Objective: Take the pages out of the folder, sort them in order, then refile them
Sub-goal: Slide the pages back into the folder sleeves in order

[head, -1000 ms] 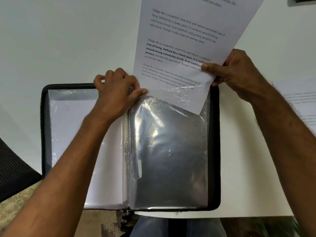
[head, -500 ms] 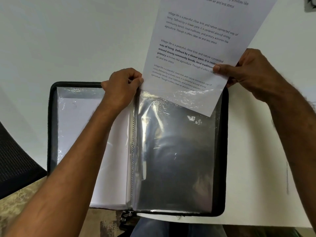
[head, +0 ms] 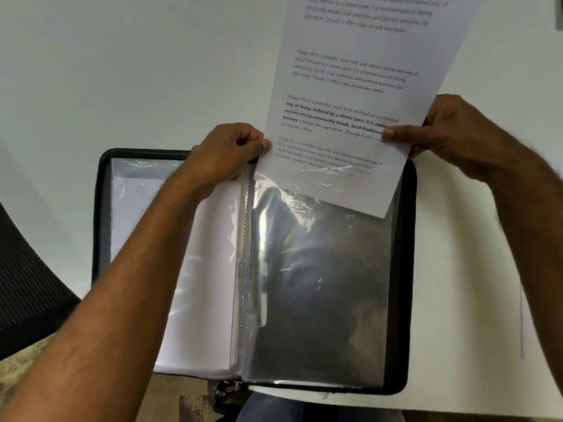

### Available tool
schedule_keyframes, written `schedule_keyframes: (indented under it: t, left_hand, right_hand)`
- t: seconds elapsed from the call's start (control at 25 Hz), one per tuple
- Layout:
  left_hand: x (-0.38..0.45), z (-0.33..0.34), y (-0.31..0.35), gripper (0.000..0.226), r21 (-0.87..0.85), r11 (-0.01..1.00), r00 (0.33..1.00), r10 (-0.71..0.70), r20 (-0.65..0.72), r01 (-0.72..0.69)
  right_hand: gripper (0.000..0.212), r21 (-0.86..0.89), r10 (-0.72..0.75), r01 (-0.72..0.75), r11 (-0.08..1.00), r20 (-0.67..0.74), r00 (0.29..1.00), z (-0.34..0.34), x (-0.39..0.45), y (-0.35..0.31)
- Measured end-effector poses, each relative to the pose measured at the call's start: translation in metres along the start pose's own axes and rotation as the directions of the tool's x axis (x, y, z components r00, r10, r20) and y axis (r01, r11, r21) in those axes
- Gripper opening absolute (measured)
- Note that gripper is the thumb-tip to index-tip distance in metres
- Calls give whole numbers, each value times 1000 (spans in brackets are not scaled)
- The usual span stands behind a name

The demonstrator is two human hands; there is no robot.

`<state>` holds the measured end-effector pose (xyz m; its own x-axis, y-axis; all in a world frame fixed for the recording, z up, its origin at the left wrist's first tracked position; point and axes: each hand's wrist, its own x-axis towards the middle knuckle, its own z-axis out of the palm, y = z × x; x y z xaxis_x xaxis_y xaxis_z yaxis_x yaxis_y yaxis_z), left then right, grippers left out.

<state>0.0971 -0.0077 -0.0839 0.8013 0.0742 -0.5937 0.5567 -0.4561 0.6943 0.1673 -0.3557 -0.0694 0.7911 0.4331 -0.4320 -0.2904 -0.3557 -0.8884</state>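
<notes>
**Page partly within sleeve**

While the folder lies open on the white bench, the right hand pinches the printed page, its lower edge inside the clear sleeve. The left hand grips the sleeve's top corner.

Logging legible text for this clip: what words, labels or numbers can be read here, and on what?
All on the printed page the right hand holds:
"Village life is a peaceful, close-knit, and nature-connected way of"
"way of living. Defined by a slower pace, it is"
"around strong community bonds, local traditions"
"activities like agriculture. Though it offers clean"
Top paragraph: blurred. Bottom paragraph: small, partly behind the plastic sleeve.
Folder: no label visible.
</notes>
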Motion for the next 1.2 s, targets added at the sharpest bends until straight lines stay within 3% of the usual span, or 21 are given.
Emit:
schedule_keyframes:
  t: [0.24, 0.32, 0.48, 0.6, 0.8, 0.92, 1.04, 1.2]
  left_hand:
    - [0, 9, -3, 33, -93, 996, 997, -3, -83, -5]
    - [1, 9, -5, 37, -92, 996, 996, 5, -87, -13]
    - [3, 5, -10, 42, -89, 996, 1000, 7, -18, -9]
    - [3, 3, -10, 46, -107, 994, 1000, 2, -2, -2]
    - [5, 6, -10, 53, -127, 992, 999, -2, -49, -4]
    - [4, 4, -11, 61, -137, 990, 1000, -27, -15, 24]
    - [3, 2, -9, 38, -108, 994, 1000, -19, 24, 22]
    - [1, 4, -8, 46, -122, 992, 1000, -9, 7, 10]
  right_hand:
    - [40, -83, 119, -104, 991, 203, 972, 10, 2, -3]
    - [36, -43, 104, -98, 994, 174, 979, 14, 3, -5]
    - [20, 55, 76, -73, 996, -53, 996, 24, 9, -7]
    - [14, -5, 106, -106, 994, 6, 994, 23, 9, -12]
    - [24, -230, 229, -189, 955, 163, 960, 20, 9, -13]
    - [29, -101, 184, -180, 978, 37, 982, 27, 9, -14]
    - [36, -18, 124, -125, 992, -81, 989, 30, 11, -14]
    - [34, -191, 186, -173, 966, 54, 981, 26, 7, -18]
